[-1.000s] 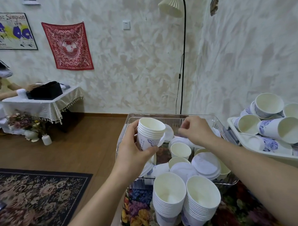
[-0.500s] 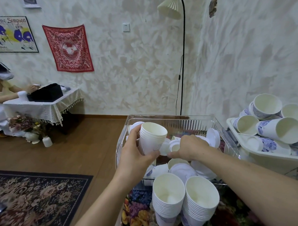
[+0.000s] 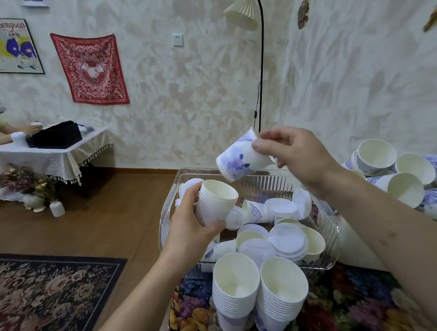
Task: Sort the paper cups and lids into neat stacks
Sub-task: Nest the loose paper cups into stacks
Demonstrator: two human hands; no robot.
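My left hand grips a small stack of nested white paper cups, mouth up, over the left side of a clear plastic bin. Above the bin, my right hand pinches a single white cup with blue flowers by its rim; it lies tilted, its base pointing down and left toward the stack. Loose cups and white lids fill the bin. In front of the bin stand two tall cup stacks, left and right.
A white tray of loose blue-flowered cups sits at the right. A floral cloth covers my table. A floor lamp stands behind the bin. At the far left a person sits at a covered table.
My right hand dipped into the bin, then rose out of it holding a single blue-flowered cup. My left hand's stack sank a little and tilted.
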